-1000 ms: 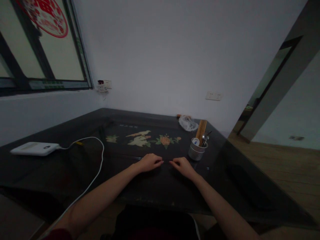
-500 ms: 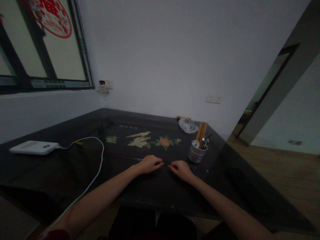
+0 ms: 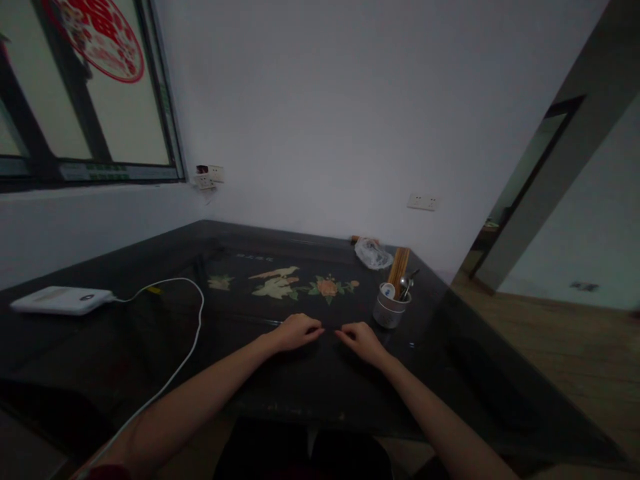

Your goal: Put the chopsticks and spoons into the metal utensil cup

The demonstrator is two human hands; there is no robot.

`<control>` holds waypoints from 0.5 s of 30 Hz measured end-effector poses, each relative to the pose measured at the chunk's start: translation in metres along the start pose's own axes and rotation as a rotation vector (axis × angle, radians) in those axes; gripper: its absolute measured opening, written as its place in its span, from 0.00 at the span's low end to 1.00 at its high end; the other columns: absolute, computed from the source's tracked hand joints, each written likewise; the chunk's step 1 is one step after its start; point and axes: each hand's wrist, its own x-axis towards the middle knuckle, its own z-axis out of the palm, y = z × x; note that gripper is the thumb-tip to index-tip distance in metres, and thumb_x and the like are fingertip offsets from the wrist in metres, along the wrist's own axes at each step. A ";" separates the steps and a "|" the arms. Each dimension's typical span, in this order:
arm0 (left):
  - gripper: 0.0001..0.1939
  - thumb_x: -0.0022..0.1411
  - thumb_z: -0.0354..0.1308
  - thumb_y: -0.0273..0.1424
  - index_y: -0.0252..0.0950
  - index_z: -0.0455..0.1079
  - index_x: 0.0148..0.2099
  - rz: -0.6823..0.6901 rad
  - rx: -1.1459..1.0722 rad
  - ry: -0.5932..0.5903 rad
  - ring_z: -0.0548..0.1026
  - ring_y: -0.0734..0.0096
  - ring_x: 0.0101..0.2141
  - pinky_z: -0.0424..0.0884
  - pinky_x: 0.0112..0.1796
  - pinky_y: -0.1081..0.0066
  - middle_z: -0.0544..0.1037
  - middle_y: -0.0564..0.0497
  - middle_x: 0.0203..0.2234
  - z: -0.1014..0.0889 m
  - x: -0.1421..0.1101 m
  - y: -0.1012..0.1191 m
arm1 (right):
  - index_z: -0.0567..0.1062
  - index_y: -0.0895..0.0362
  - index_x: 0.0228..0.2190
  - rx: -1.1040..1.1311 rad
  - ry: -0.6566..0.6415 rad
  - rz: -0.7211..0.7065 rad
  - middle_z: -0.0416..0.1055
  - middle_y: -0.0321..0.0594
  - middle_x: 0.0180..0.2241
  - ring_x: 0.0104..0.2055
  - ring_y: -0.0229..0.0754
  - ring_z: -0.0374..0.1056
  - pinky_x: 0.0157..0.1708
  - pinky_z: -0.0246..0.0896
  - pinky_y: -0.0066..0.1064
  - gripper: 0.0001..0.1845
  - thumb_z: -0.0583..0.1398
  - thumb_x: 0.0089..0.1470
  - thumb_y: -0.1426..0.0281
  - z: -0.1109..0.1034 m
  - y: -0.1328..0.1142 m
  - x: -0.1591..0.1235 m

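Note:
My left hand (image 3: pixel 299 331) rests on the dark glossy table (image 3: pixel 240 373), its fingers curled and the thumb near the index finger. Facing it, a small gap away, my right hand (image 3: pixel 361 341) lies curled in the same way. Nothing shows in either hand. Closest to the right hand stands a light-coloured pot (image 3: pixel 391 312) holding wooden chopsticks (image 3: pixel 399 268), metal spoons (image 3: pixel 405 283) and a round white piece. Behind both hands, a bird and flower picture (image 3: pixel 280 283) decorates the tabletop.
A white power bank (image 3: pixel 63 300) sits at the left, its white cable (image 3: pixel 199 320) curving toward my left arm. A crumpled clear plastic bag (image 3: pixel 373 255) lies near the wall. At the right is a long black object (image 3: pixel 493 383). Wall sockets (image 3: pixel 423 201) are above the table.
The view has shifted slightly, so the scene sits a little lower and further left. Both hands keep their place and pose on the table.

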 end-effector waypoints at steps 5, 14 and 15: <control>0.17 0.65 0.45 0.37 0.36 0.70 0.30 -0.002 -0.023 -0.001 0.67 0.74 0.22 0.54 0.25 0.75 0.73 0.52 0.22 -0.001 0.000 0.001 | 0.67 0.58 0.17 -0.037 0.021 -0.002 0.61 0.32 0.18 0.22 0.33 0.54 0.25 0.43 0.26 0.23 0.52 0.59 0.59 -0.004 0.002 -0.003; 0.17 0.65 0.45 0.37 0.36 0.69 0.29 -0.031 -0.035 0.012 0.67 0.74 0.23 0.54 0.25 0.75 0.72 0.52 0.22 -0.002 0.000 0.003 | 0.68 0.58 0.17 -0.036 0.025 -0.017 0.64 0.34 0.18 0.21 0.33 0.55 0.25 0.42 0.27 0.24 0.51 0.59 0.58 -0.007 -0.002 -0.006; 0.17 0.65 0.45 0.37 0.36 0.68 0.29 -0.044 -0.028 0.020 0.67 0.74 0.23 0.54 0.25 0.75 0.72 0.52 0.21 -0.002 0.000 0.003 | 0.68 0.58 0.17 -0.037 0.025 -0.017 0.65 0.34 0.18 0.21 0.33 0.55 0.25 0.42 0.27 0.24 0.51 0.59 0.58 -0.008 -0.002 -0.006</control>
